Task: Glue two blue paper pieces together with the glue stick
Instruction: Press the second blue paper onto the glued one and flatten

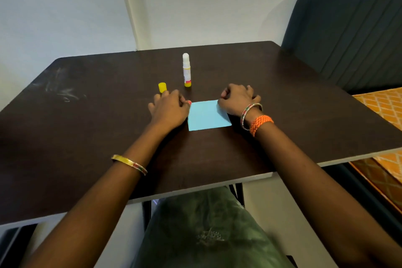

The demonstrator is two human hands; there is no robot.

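Observation:
A light blue square of paper (206,116) lies flat on the dark table (87,128); only one sheet shows, so a second piece under it cannot be told. My left hand (168,109) rests at the paper's left edge with fingers curled and the thumb tip touching the far left corner. My right hand (237,99) sits on the paper's far right corner, fingers curled under. The glue stick (186,70) stands upright and uncapped behind the paper, white glue exposed. Its yellow cap (162,87) stands just beyond my left fingers.
A dark green chair (348,28) stands at the table's far right. An orange patterned cloth (382,115) lies to the right, below the table edge. White smudges (63,91) mark the table's left side. A wall closes off the far edge.

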